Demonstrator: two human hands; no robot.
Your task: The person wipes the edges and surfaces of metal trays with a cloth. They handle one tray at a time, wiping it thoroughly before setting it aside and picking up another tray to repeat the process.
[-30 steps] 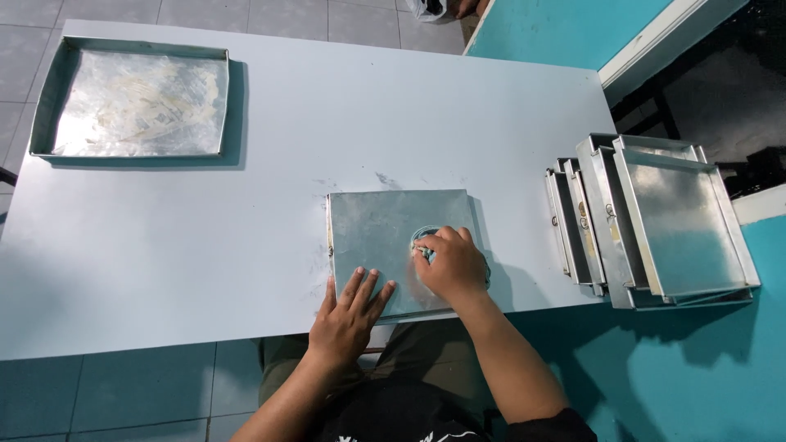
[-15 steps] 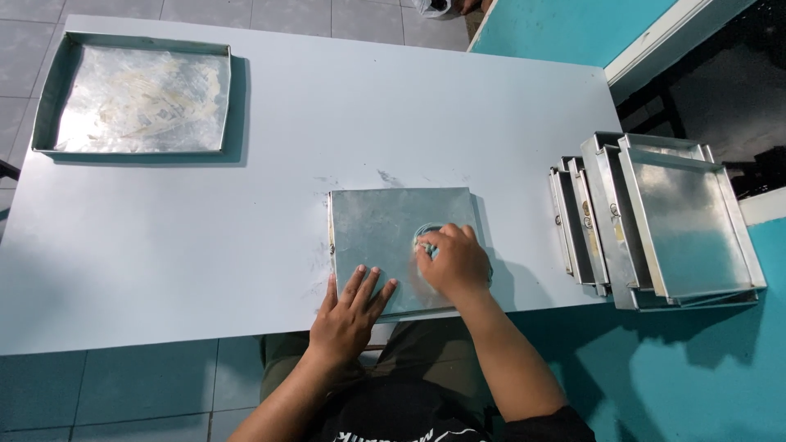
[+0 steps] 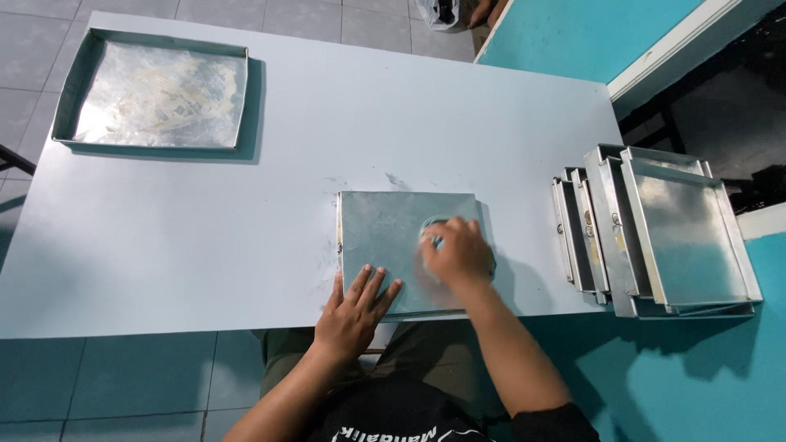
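A square metal tray lies bottom-up at the near edge of the white table. My left hand rests flat on its near corner, fingers spread. My right hand presses a small bluish scrubbing pad against the tray's right part; the pad is mostly hidden under the fingers and the hand is blurred.
A larger metal tray smeared with pale residue sits at the table's far left. A leaning stack of several metal trays stands at the right edge. Teal wall and floor lie to the right, grey tiles beyond the table.
My right hand has shifted slightly up and right on the tray in a rubbing motion. The left hand has stayed flat on the tray. The camera view has drifted a little.
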